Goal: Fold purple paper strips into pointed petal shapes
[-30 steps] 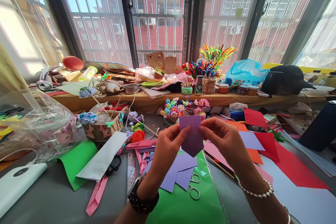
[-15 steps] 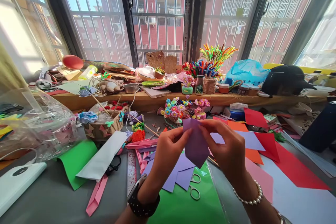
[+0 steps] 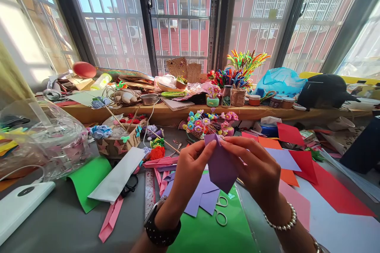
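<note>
Bright daylight floods through the windows (image 3: 178, 19); wide-angle edges bend.

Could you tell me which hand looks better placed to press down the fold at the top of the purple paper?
Probably the right hand. Its fingers lie across the top edge of the folded purple paper, right at the fold, while the left hand pinches the paper's left edge and seems to steady it.
</note>
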The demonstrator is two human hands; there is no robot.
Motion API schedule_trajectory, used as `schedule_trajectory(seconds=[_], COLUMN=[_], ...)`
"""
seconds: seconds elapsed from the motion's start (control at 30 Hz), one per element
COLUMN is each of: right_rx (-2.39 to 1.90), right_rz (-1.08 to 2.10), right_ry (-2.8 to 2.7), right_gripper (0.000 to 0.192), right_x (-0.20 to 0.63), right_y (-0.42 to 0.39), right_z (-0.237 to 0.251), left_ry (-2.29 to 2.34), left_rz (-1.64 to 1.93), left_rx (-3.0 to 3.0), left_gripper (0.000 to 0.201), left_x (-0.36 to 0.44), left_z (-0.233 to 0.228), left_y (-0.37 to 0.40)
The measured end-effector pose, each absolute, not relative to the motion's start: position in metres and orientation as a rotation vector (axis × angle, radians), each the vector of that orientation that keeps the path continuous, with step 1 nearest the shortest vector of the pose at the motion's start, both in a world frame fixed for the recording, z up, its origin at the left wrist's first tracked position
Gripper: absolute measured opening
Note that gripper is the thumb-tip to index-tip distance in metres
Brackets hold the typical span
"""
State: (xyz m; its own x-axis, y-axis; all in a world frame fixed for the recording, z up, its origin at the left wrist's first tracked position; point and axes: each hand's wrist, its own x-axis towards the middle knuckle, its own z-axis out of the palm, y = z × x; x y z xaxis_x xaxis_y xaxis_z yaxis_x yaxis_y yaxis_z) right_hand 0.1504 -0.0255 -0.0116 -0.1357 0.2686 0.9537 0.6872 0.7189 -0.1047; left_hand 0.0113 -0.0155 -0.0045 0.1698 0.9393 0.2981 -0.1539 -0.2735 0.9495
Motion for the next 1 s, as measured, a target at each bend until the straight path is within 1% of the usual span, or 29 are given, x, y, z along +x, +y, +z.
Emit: schedule_trajectory(seconds=[0.4,0.53,0.6,0.8,1.0], right_rx=[-0.744,-0.767,-0.780,-0.901,-0.950], right_rz=[-0.504,-0.483,-0.422,-0.039,0.132], right_ry=[-1.779,-1.817,-1.842,-1.754,-1.732], right_gripper=[0.022,0.022,0.021,0.014,0.006], right_x=[0.151,0.153,0.155,0.158,0.156], right_y=[-0.029,-0.028,-0.028,-0.029,-0.032], right_z=[-0.008,-0.006,-0.003,0.004,0.004], left_ry=[0.832,0.845,0.860,0.919,0.998], left_rz=[1.366,1.348,1.345,1.332,1.286], left_rx=[1.382,1.389,1.407,1.606,1.861], left_gripper=[0.019,0.020,0.021,0.021,0.024], left_x=[0.011,0.010,0.009,0.007,0.005], left_z=[-0.006,-0.006,-0.006,-0.005,-0.003], left_y=[-0.015,-0.014,-0.014,-0.013,-0.015])
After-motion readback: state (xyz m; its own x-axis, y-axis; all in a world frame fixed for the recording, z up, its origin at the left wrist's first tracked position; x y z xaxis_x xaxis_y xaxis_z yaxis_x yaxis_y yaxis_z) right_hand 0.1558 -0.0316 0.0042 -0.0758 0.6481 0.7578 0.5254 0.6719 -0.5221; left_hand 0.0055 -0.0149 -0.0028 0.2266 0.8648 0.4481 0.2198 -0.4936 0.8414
